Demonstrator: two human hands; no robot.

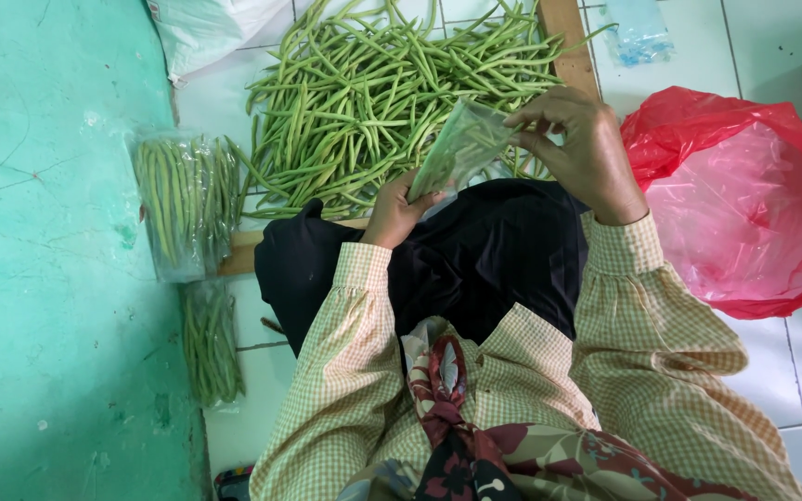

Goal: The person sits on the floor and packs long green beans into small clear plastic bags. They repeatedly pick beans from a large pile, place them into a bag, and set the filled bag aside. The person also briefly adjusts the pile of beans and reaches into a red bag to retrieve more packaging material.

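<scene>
My left hand (394, 211) and my right hand (579, 144) hold one clear plastic bag (461, 147) between them, with green beans showing through it. The left hand grips its lower end, the right pinches its upper edge. Just beyond the bag lies a big loose heap of long green beans (373, 93) on the white tiled floor.
Two filled clear bags of beans lie at the left, one (183, 199) by the green wall, another (211, 343) nearer me. A red plastic bag (744, 204) sits at the right. A wooden board edge (568, 42) borders the heap. A white sack (206, 28) is at the top left.
</scene>
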